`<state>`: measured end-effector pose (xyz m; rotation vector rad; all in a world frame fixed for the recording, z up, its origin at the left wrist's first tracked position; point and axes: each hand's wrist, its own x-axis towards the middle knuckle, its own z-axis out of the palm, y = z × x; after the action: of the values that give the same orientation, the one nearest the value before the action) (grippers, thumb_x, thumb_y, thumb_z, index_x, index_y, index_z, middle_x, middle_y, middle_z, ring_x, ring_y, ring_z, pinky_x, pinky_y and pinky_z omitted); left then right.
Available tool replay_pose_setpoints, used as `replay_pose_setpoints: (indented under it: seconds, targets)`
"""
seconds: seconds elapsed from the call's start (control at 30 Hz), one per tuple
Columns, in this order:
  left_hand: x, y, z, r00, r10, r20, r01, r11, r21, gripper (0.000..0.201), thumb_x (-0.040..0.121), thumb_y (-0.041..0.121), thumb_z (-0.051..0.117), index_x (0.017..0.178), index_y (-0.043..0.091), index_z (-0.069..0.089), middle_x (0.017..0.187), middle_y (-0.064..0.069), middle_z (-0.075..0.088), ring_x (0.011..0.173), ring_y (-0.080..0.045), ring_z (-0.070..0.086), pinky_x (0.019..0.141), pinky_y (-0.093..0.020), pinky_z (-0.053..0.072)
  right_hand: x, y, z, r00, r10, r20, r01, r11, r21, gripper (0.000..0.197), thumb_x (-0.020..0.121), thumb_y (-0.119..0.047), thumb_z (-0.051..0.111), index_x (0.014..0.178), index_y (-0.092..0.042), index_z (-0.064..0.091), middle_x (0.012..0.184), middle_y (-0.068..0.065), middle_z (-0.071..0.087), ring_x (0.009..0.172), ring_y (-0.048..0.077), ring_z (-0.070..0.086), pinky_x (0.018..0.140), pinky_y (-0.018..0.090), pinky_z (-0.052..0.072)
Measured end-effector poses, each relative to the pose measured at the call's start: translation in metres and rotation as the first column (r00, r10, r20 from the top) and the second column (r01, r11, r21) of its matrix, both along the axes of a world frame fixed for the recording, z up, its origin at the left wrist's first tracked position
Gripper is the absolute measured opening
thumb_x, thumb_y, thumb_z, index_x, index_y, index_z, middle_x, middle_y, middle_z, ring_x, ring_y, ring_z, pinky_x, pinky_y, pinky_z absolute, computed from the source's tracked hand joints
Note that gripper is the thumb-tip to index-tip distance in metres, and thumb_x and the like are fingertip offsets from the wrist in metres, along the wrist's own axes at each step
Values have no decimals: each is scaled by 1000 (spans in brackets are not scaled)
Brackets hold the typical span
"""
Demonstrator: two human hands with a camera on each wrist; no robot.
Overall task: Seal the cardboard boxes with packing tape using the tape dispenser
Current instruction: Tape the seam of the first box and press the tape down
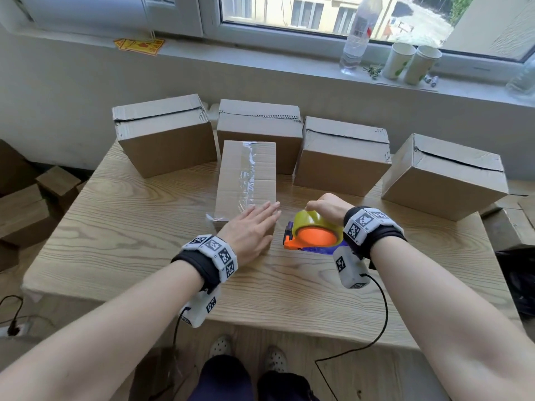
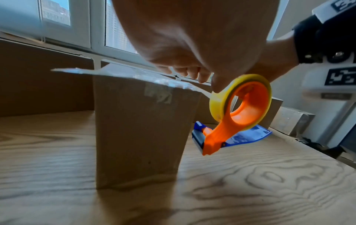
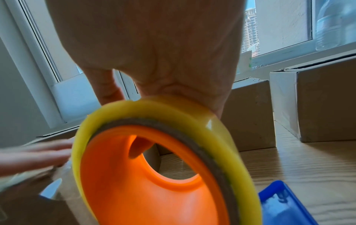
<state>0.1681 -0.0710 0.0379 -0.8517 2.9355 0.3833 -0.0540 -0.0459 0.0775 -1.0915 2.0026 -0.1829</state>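
1. My right hand (image 1: 327, 208) has its grip curled over the yellow tape roll (image 1: 311, 222) of the orange tape dispenser (image 1: 314, 237), held just above the counter (image 1: 115, 227).
2. My left hand (image 1: 250, 230) lies flat, fingers straight, on the near end of the taped cardboard box (image 1: 246, 175).
3. Clear packing tape (image 1: 247, 172) runs along that box's top.
4. Four more boxes (image 1: 163, 136) stand behind.

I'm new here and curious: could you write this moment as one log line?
stage: taping front box | left hand: flat on box | right hand: grips tape dispenser beside box | four back boxes: untaped
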Motion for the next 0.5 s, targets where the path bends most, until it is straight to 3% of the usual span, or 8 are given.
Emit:
replay_pose_setpoints:
  seconds: [0.1,0.2,0.3,0.37,0.5]
  targets:
    - [-4,5,-11,1000,21,14,-21,1000,12,58,101,27,31,150,17,1,158,3,-3,145,-9,-4,116,-25,-6,-3,0,1,1000,8,4,-8,1000,8,27,90,-31,59,94,-5,58,86,5,55,85,23,52,75,31,40]
    - [-3,6,-16,1000,27,7,-27,1000,1,62,100,28,34,149,16,-1,158,2,-3,145,-11,-5,115,-24,-8,-8,0,-3,998,58,28,-59,998,36,34,86,-32,65,98,0,64,89,7,59,84,23,54,73,29,41]
    - [-1,6,-20,1000,17,8,-17,1000,-20,66,99,32,36,149,15,-3,157,2,-5,143,-10,-10,113,-22,-11,-11,4,-8,996,70,50,-72,996,48,41,86,-35,66,105,1,67,94,8,61,91,27,58,80,33,45]
    - [-1,7,-22,1000,17,17,-16,1000,-20,67,99,33,36,149,16,-4,156,4,-8,138,-6,-15,113,-21,-12,-12,8,-7,998,51,37,-52,998,17,45,88,-42,63,105,0,67,95,7,60,90,23,56,83,32,46]
    - [3,2,-25,1000,-8,-3,8,1000,-6,64,96,35,31,149,17,-2,155,6,-7,141,-6,-11,115,-23,-9,-26,23,-6,1000,-19,-3,19,1000,10,52,77,-60,66,69,-9,64,68,2,55,67,19,52,61,28,41]
